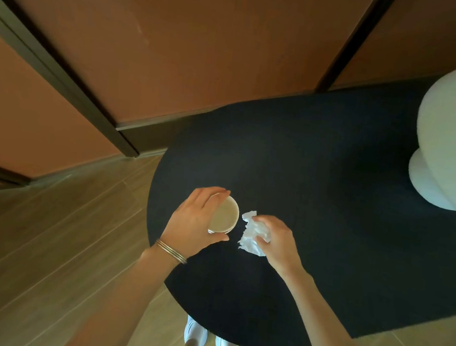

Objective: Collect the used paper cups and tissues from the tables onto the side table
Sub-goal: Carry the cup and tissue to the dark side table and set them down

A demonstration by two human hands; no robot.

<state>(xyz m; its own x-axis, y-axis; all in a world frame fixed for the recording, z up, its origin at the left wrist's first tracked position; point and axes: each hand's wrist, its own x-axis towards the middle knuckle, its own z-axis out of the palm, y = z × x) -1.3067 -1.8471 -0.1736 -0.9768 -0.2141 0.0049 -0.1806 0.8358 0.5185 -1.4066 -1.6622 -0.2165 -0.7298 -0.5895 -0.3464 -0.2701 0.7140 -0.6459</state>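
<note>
Round matte-black table (333, 185), wood-plank floor (41, 251); left grip (191, 222) curled round paper cup (226, 215); right grip (278, 241) pinching crumpled white tissue (250, 232).

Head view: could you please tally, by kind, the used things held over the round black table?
Beige round paper cup, in the left hand: 1 (a nested second cannot be ruled out)
Crumpled white tissue, in the right hand: 1
Total: 2

Surface (252, 147): round, dark, matte.
Near its left edge: paper cup (226, 215) and crumpled tissue (251, 233), side by side; contact with the surface unclear.
Below: wooden floor (41, 251).
</note>
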